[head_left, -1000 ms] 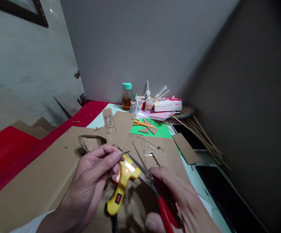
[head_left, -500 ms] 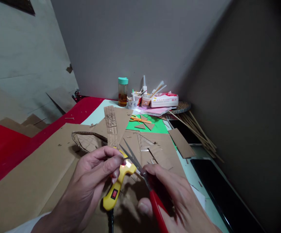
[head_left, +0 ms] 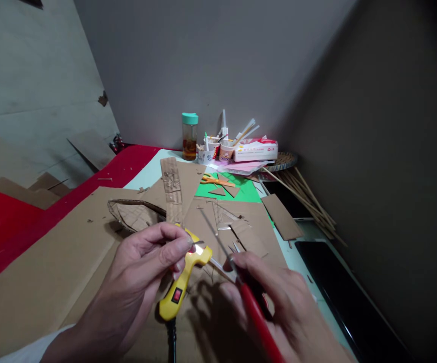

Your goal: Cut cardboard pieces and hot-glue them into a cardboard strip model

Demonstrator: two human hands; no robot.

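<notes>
Between thumb and index finger, my left hand (head_left: 146, 277) pinches a small dark strip (head_left: 198, 243), too small to identify surely. My right hand (head_left: 278, 297) is wrapped around red-handled scissors (head_left: 254, 312), whose blades point up and left, apart from the strip. Beneath my hands a yellow hot glue gun (head_left: 176, 297) with a red switch lies on the cardboard sheet (head_left: 89, 252); its black cord runs toward me. Just beyond my left hand are a taped cardboard strip (head_left: 172, 191) and a curved cardboard piece with a raised rim (head_left: 137, 214).
Orange scissors (head_left: 218, 181) and cardboard triangles lie on green paper (head_left: 246, 189). A clear set square (head_left: 228, 218) rests nearer. At the back stand a bottle (head_left: 190, 138), paper cups (head_left: 226, 151) and a tissue pack (head_left: 256, 149). Wooden sticks (head_left: 312, 206) and a black panel (head_left: 339, 282) are right.
My right hand has drawn the red scissors right and down, away from the strip, and the blades look closed together now. My left hand keeps its pinch. The view has shifted slightly.
</notes>
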